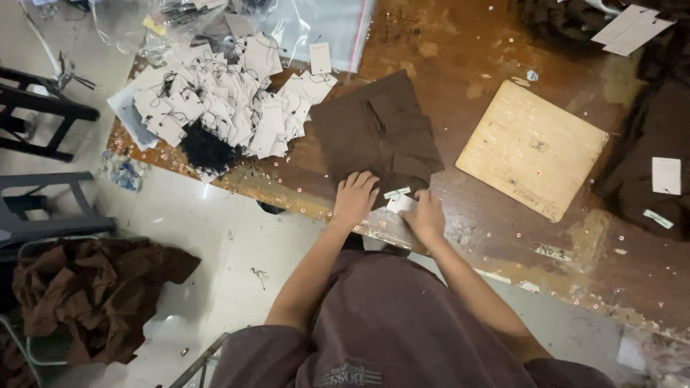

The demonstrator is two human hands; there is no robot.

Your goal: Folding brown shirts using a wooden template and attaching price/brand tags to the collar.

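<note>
Left hand (354, 196) lies flat on the folded brown garment (377, 133); right hand (425, 215) grip on the white tag (399, 203) unclear.

The folded brown cloth (379, 133) looks soft and matt. The tabletop (489, 43) is old brown wood, rough and scratched. The square board (532, 147) is pale, smooth wood. The white tags (230, 100) are paper. The floor (223, 244) is shiny.

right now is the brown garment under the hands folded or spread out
Folded: the brown garment lies as a compact rectangle with layered panels, left hand pressing its near edge.
</note>
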